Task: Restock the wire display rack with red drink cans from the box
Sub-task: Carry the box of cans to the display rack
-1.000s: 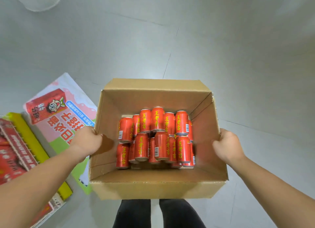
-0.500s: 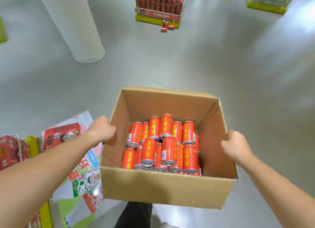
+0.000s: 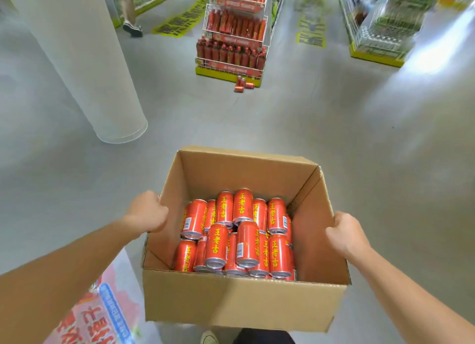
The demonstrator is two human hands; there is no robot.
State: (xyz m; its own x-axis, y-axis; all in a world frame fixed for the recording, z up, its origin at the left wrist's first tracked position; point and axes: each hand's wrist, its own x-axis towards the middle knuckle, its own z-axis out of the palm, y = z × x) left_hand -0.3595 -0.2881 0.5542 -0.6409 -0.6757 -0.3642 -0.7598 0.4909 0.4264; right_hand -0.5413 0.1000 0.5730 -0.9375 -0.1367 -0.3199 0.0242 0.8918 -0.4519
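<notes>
Head cam: the red cans (image 3: 243, 210) are piled in the open box (image 3: 241, 302), long axes running away from the person (silver ends facing back). The left hand (image 3: 147, 211) grips the left wall and the right hand (image 3: 345, 234) the right wall, same grip as before. The wire display rack (image 3: 234, 30) is well ahead, with more of it showing than half a second ago.

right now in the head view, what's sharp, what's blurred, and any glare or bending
Head view: cans, box, left hand and right hand are sharp; head view, top right: shelves smear with motion blur; head view, right: glare whitens the floor; head view, left: the wide lens slants the pillar.
</notes>
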